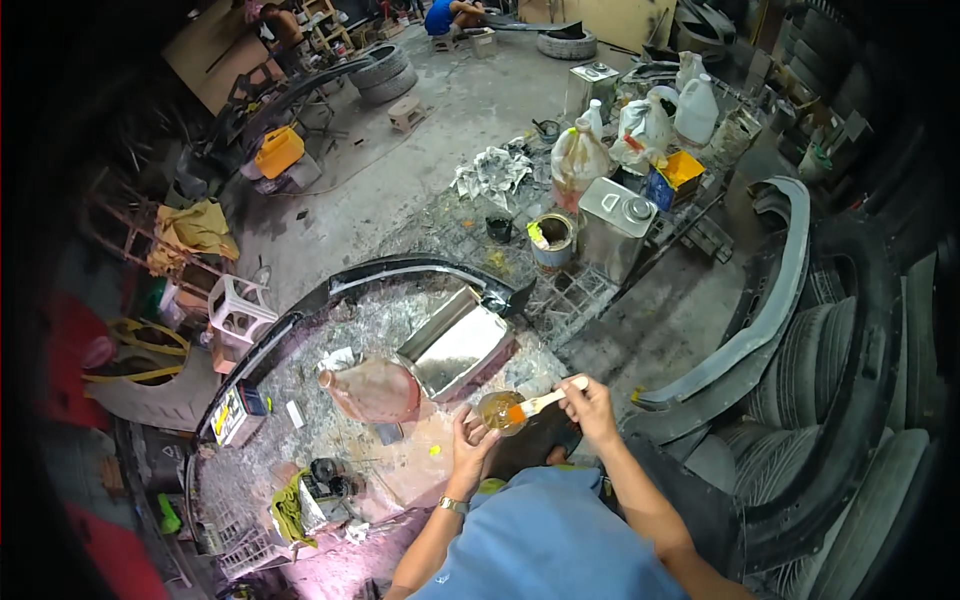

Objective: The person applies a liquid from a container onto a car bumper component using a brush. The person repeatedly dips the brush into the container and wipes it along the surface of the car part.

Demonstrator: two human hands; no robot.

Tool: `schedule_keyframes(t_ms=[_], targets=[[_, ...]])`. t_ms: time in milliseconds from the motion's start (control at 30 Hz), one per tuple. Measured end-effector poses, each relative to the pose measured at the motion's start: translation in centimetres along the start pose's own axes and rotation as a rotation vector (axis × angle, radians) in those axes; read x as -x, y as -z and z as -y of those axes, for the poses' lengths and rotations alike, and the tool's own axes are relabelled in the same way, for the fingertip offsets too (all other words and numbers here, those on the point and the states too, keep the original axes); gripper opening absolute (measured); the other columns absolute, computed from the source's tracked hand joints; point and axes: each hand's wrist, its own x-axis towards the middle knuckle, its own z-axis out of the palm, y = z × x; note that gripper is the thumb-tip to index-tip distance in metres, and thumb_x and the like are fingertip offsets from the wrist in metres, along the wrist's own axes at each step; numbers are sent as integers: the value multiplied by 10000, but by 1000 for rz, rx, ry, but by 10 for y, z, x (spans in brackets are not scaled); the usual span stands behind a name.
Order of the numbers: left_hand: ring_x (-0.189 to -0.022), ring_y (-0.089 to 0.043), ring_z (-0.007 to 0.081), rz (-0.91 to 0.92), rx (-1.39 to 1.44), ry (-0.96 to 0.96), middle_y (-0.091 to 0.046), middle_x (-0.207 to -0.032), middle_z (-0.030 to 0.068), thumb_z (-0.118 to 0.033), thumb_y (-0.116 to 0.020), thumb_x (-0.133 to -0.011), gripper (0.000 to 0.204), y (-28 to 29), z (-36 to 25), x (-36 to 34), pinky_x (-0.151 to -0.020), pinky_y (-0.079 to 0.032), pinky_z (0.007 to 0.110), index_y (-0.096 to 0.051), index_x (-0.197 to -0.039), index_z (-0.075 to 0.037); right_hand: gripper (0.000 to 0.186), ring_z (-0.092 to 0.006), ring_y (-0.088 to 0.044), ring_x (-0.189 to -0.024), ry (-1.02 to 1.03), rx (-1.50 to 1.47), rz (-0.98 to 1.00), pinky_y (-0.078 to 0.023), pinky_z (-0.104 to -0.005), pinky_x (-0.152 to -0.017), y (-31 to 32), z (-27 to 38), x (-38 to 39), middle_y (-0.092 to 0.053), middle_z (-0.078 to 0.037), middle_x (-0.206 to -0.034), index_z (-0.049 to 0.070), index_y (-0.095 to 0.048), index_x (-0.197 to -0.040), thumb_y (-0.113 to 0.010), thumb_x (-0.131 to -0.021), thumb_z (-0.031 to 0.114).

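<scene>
Hands, two, both occupied, as I view them from the head camera. Left hand: fingers closed around the side of one small clear cup, amber content. Right hand: gripping the pale handle of one brush, orange at its other end; this end meets the cup's right side, and I cannot tell whether it is dipped. Cup position: held up at the near right edge of the tabletop, before a blue shirt. On the tabletop I list: one rectangular metal tin, open, just beyond the cup; one pinkish jug, left of the tin; one green cloth, nearer left. Along the far edge: one curved black strip.
</scene>
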Motion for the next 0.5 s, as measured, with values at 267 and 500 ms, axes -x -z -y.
schedule_keyframes(t_ms=[267,500], targets=[[-1068,-547,165,-25,48,76,-483,-1158,84,-151,-666,-909,676,-24,7,-57,-937,-513,324,-261,-1448,-106,226,-62,-528,-609,-63,-479,-140,-421,-226,-522,59,-7,-66,-580,-14,-741,18,-617,-1079,-576,-967,210],[-1138,-525,186,-28,-13,176,-475,-1257,101,-185,-667,-911,630,-8,11,-55,-957,-504,350,-311,-1424,-108,190,-48,-523,-652,-6,-188,-120,-425,-202,-563,58,-15,-128,-581,9,-778,34,-634,-1084,-600,-952,165]])
